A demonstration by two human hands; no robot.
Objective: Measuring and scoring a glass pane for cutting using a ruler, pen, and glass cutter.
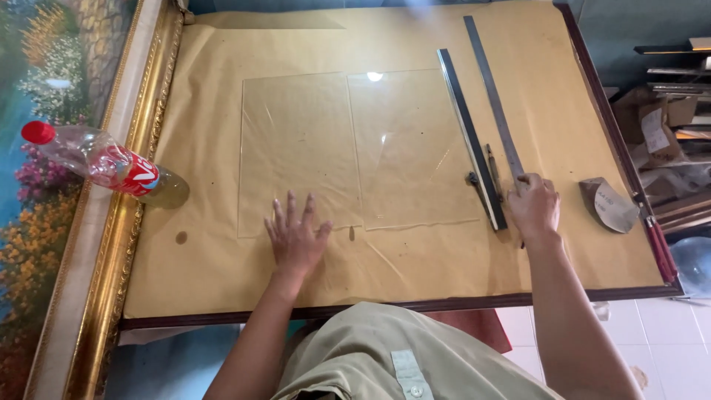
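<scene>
Two clear glass panes lie side by side on brown paper: the left pane [296, 148] and the right pane [411, 148]. My left hand [296, 237] rests flat, fingers spread, on the near edge of the left pane. My right hand [533, 207] is closed over the near end of a long grey metal ruler [492, 96]. Just left of it lies a dark straightedge [470, 133], with a small glass cutter [490, 167] between the two bars.
A plastic bottle with a red cap [104, 163] lies on a gilded picture frame [129, 222] at the left. A folded paper piece [607, 204] sits at the right, near the board's dark edge [637, 185]. Stacked frame pieces [674, 111] stand beyond.
</scene>
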